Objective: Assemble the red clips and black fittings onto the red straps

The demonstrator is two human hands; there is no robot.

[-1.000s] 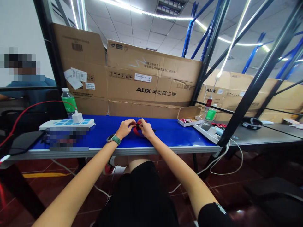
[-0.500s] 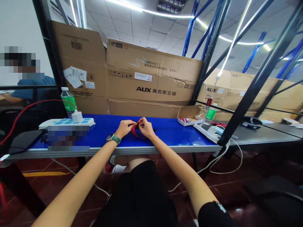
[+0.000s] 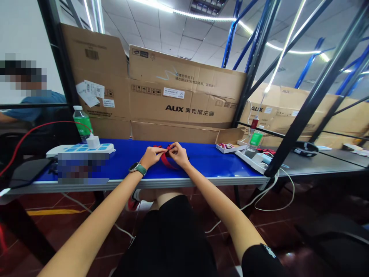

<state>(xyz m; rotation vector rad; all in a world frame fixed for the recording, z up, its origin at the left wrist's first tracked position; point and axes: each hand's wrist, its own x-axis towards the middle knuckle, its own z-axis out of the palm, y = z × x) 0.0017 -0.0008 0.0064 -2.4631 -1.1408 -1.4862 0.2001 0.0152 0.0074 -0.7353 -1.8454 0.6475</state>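
Note:
Both hands meet over the middle of the blue table [image 3: 201,161]. My left hand [image 3: 152,156], with a green watch on its wrist, pinches one end of a red strap [image 3: 165,158]. My right hand [image 3: 178,154] pinches the same red strap from the other side. The strap loops down onto the table between the hands; its ends are hidden by my fingers.
A white power strip [image 3: 80,149] with a charger and a green bottle [image 3: 82,124] stand at the left. An open small box [image 3: 230,143], another bottle [image 3: 255,140] and a second power strip [image 3: 253,159] lie at the right. Cardboard boxes [image 3: 184,100] line the back. A person sits far left.
The red strap has been pulled out from a bunched lump into a looser loop, and both hands have risen slightly while still pinching it.

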